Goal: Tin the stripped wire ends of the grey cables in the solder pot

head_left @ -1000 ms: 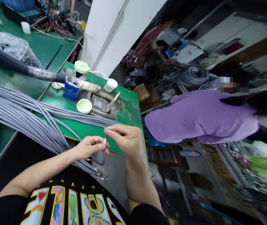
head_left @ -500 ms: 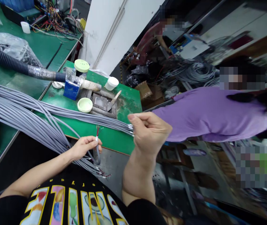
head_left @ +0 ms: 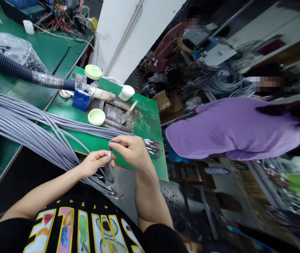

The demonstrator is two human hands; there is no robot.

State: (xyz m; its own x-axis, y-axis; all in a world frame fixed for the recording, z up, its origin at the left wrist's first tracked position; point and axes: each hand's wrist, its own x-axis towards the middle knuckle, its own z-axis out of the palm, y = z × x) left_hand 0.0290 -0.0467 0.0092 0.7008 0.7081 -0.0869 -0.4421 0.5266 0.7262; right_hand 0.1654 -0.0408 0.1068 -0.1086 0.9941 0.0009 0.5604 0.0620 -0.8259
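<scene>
My left hand (head_left: 96, 162) pinches a grey cable (head_left: 111, 172) near its end, just below a white band. Thin dark-red wires come out of the cable's tip. My right hand (head_left: 129, 149) has its thumb and fingers closed on those wires, right above the left fingertips. Beside my hands a bundle of grey cables (head_left: 84, 129) lies across the green bench, its stripped ends (head_left: 152, 147) fanned out at the right. More cable ends (head_left: 114, 193) hang off the bench edge in front of my body.
On the green bench (head_left: 150, 116) sit a solder pot (head_left: 113, 113) with a scraper (head_left: 129, 111) leaning in it, a pale green dish (head_left: 96, 117), a white cup (head_left: 126, 92) and a blue block (head_left: 81, 101) under an extraction hose (head_left: 53, 80). A person in purple (head_left: 234, 128) is at the right.
My right hand has come down and left, from above the bundle's ends to the wires at the cable's tip. The left hand keeps its hold almost unmoved.
</scene>
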